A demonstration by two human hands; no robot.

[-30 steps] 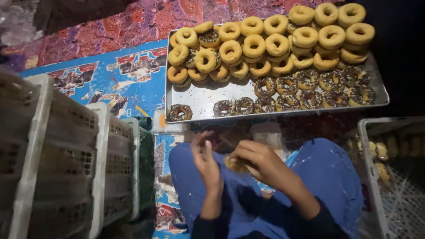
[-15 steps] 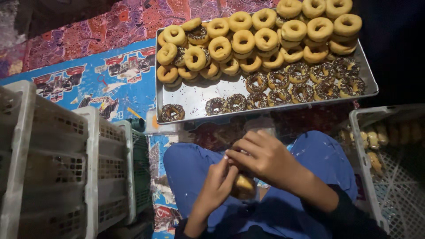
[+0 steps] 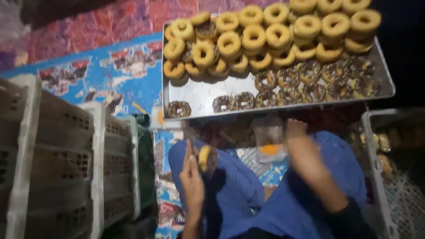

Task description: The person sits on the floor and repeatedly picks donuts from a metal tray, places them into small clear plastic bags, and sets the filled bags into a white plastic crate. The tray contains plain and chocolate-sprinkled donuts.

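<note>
Low in the frame, left of centre, the left hand pinches a single doughnut between fingers and thumb, seemingly already inside a clear wrapper, held upright over the person's blue-clad lap. The right hand is stretched toward the middle of the frame, near a small clear packet lying just below the front edge of the metal tray; motion blur hides whether its fingers are spread or closed on anything. Judging by how things lie, the work is far from finished: the tray across the upper right still carries a heaped pile of plain doughnuts and a row of chocolate-topped doughnuts along its near side, with only a bare patch of metal at its lower left. A white crate at the right edge seems to hold wrapped pieces, though they are dim and cut off. Stacked empty crates fill the lower left. The tray's top edge runs out of frame, and both forearms vanish at the bottom
</note>
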